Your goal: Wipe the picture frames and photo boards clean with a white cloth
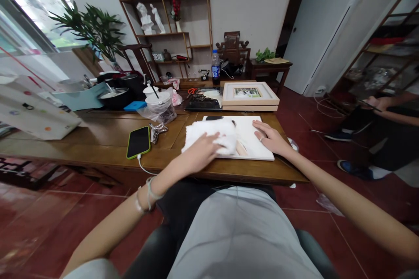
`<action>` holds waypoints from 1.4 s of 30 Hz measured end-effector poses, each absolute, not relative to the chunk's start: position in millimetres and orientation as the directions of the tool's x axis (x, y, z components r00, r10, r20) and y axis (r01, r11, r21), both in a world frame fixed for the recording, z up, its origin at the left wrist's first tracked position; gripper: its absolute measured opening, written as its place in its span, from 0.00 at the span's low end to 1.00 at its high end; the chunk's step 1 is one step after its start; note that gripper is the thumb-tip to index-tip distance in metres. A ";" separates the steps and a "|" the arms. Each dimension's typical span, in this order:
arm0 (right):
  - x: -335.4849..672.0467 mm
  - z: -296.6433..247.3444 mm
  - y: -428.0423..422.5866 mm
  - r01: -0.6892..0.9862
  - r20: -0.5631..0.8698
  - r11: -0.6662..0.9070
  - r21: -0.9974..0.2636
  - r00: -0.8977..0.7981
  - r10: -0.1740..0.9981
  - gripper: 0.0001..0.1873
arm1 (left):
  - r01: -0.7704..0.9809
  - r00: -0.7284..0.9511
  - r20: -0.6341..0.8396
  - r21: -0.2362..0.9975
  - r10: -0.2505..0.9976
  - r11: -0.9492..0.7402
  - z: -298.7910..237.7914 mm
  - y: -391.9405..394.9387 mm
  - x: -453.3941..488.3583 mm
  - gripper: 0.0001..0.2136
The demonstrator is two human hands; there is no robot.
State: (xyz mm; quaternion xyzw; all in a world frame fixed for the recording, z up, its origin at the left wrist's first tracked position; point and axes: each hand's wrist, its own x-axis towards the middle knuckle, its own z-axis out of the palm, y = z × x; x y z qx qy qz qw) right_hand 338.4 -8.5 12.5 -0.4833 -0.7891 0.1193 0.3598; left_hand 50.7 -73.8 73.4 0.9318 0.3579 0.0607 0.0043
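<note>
A white picture panel [253, 144] lies flat near the table's front edge, with dark and skin-toned print showing in places. Spread over its left half is a folded white towel [198, 133], which hides much of the print. My left hand [203, 150] presses down on this towel with fingers bent into it. My right hand [274, 139], wearing a ring, rests on the panel's right side, fingers stretched out and flat.
Behind the panel are a framed picture [273, 96], a black sheet [199, 103] and a cola bottle [215, 69]. Leftward lie a charging phone [138, 141], a lidded cup [160, 102] in plastic and a white box [36, 109]. Another person's hands [381, 103] show at right.
</note>
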 end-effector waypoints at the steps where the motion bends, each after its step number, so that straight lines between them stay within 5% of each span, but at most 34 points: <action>1: 338.7 12.2 -8.1 0.678 0.451 0.502 -0.537 -0.272 0.850 0.20 | 0.639 0.761 0.097 0.059 0.641 -0.767 76.6 -92.6 53.6 0.14; 7: 338.8 13.8 -8.2 0.678 0.441 0.498 -0.541 -0.275 0.854 0.21 | 0.651 0.759 0.033 -0.035 0.650 -0.758 79.4 -130.7 65.9 0.13; 14: 335.0 21.3 -14.9 0.711 0.408 0.449 -0.542 -0.245 0.880 0.29 | 0.774 0.632 0.134 -0.062 0.763 -0.631 68.7 -17.7 66.8 0.17; 19: 336.4 18.1 -11.4 0.620 0.419 0.492 -0.610 -0.275 0.865 0.24 | 0.782 0.621 0.132 -0.037 0.773 -0.622 64.2 23.3 68.0 0.17; 25: 336.9 12.2 -2.9 0.502 0.396 0.458 -0.734 -0.233 0.888 0.16 | 0.724 0.687 0.145 -0.063 0.712 -0.686 59.6 -14.0 72.4 0.16; 34: 334.9 12.4 -4.7 0.518 0.440 0.478 -0.710 -0.204 0.875 0.15 | 0.558 0.825 0.145 -0.046 0.547 -0.829 65.8 -113.7 91.3 0.13; 42: 333.9 16.8 -6.8 0.545 0.433 0.472 -0.693 -0.208 0.877 0.14 | 0.752 0.657 0.123 -0.032 0.744 -0.658 66.2 -33.0 71.9 0.15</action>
